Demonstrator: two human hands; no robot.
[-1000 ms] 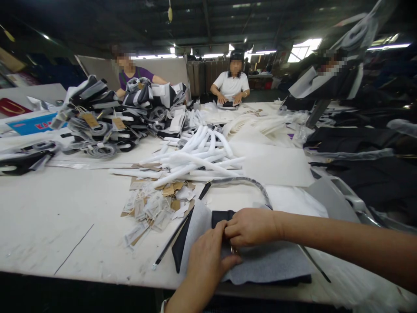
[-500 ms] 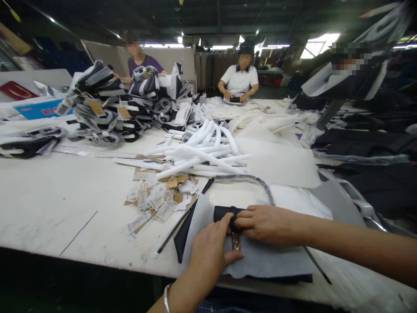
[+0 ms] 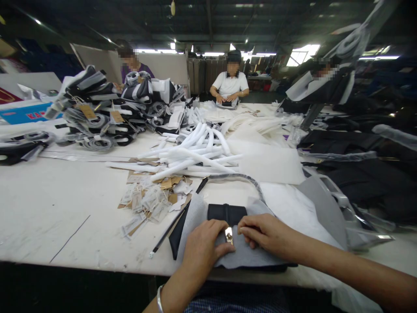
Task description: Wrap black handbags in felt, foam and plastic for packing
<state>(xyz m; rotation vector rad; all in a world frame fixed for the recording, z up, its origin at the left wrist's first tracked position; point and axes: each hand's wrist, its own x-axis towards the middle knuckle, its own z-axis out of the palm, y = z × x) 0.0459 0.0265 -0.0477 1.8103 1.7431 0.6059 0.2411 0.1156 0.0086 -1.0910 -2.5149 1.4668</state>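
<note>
Black bag (image 3: 227, 213) is lying on the white table (image 3: 97, 191), left hand (image 3: 203, 243) kinda open around its gold clasp (image 3: 229, 236), right hand (image 3: 265, 232) curled just beside, can't tell if it's pinching anything.

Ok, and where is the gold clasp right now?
In the head view, the gold clasp sits low, slightly right of centre, over the grey sheet, between thumb and forefinger of the left hand, below the black flap.

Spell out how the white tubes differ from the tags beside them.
The tubes are long and rounded; the tags are small and flat. The tubes are plain white, while the tags mix brown and whitish pieces. Both lie in loose, overlapping heaps on the table.
</note>
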